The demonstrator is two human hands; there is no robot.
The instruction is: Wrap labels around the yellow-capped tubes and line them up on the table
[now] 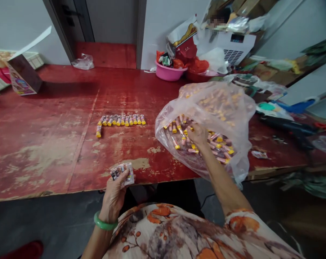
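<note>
At the front edge of the desk (79, 154), pinching cards (129, 176) with nearly closed left hand (116, 192); dipping curled right hand (198, 135) among bagged tubes (175, 142), unclear if gripping any.

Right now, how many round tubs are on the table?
2: pink tub near the wall, red tub just right of it, partly covered by plastic bags. Others may be hidden.

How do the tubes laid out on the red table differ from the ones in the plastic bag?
The table tubes sit in a neat row, with one more below its left end; the bag tubes lie jumbled at many angles. The table tubes are few, the bag tubes far more numerous. The right hand is in among the bag tubes, while neither hand touches the table tubes. Both have yellow caps.
</note>
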